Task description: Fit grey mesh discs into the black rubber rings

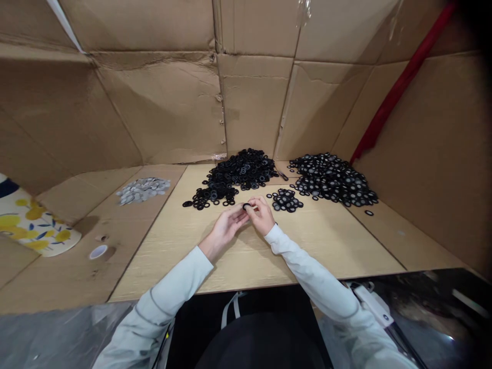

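Observation:
My right hand pinches a small black ring above the middle of the board. Close beside it, my left hand has its fingers curled toward the same ring; whether they grip it is too small to tell. Behind the hands lies a large heap of black rings. To the right of my right hand sits a small pile of black rings with grey centres. A larger heap of such filled rings is further right. Flat grey discs form a pile on the left.
A pale wooden board lies over cardboard. Cardboard walls rise behind and at the sides. A floral cylinder and a white roll are at the left. A small metal tool lies between the heaps; a red strip hangs right.

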{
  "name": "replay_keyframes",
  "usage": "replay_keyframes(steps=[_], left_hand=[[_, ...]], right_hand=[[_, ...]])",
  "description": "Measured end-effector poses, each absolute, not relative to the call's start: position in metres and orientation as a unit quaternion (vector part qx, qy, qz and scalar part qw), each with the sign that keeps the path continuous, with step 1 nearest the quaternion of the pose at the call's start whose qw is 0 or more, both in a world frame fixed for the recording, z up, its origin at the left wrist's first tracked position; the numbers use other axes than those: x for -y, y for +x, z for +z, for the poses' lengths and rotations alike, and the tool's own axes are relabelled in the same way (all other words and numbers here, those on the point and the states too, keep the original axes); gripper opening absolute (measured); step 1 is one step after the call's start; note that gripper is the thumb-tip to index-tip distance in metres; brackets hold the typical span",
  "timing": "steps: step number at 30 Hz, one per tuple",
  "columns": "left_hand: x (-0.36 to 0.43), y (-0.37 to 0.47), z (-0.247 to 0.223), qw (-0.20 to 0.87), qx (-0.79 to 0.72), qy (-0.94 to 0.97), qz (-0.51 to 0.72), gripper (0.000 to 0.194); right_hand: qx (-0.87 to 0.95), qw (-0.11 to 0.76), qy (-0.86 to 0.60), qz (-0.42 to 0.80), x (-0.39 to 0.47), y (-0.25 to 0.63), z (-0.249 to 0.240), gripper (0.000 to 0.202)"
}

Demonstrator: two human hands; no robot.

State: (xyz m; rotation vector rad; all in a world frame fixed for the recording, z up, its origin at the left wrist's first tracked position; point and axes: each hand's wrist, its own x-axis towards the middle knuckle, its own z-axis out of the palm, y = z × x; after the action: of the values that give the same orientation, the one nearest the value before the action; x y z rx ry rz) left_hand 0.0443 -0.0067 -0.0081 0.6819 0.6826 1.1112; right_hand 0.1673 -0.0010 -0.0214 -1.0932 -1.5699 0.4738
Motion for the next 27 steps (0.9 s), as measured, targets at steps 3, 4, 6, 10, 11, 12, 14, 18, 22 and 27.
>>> replay_keyframes(steps=[3,4,6,10,11,12,14,18,22,27], left_hand=[[0.006,0.045,-0.012,0.769,-0.298,0.303,0.477,0.010],[0.006,0.045,-0.013,0.771,-0.295,0.301,0.478,0.010],[0.006,0.045,-0.013,0.773,-0.295,0.297,0.477,0.009],[0.004,0.042,-0.008,0.799,-0.294,0.262,0.455,0.011],[0.004,0.041,-0.007,0.806,-0.293,0.255,0.446,0.012],[0.003,0.039,-0.006,0.812,-0.294,0.253,0.437,0.012],[0.002,0.036,-0.005,0.813,-0.301,0.266,0.422,0.012],[-0.001,0.033,-0.007,0.785,-0.319,0.315,0.428,0.012],[-0.003,0.034,-0.011,0.765,-0.330,0.349,0.430,0.014],[0.001,0.032,-0.011,0.723,-0.364,0.384,0.444,0.017]], right_hand=[[0.661,0.555,-0.467,0.192,0.001,0.166,-0.023,0.012],[0.662,0.553,-0.470,0.185,0.001,0.166,-0.024,0.012],[0.672,0.545,-0.473,0.164,0.001,0.165,-0.025,0.011],[0.715,0.516,-0.464,0.089,0.002,0.166,-0.024,0.013],[0.726,0.508,-0.458,0.067,0.003,0.166,-0.024,0.014],[0.738,0.497,-0.454,0.047,0.003,0.167,-0.022,0.015],[0.763,0.465,-0.450,0.011,0.004,0.169,-0.021,0.017],[0.806,0.386,-0.447,-0.044,0.005,0.172,-0.019,0.018],[0.829,0.321,-0.450,-0.084,0.003,0.173,-0.019,0.022],[0.792,0.214,-0.571,-0.019,-0.006,0.194,-0.012,0.019]])
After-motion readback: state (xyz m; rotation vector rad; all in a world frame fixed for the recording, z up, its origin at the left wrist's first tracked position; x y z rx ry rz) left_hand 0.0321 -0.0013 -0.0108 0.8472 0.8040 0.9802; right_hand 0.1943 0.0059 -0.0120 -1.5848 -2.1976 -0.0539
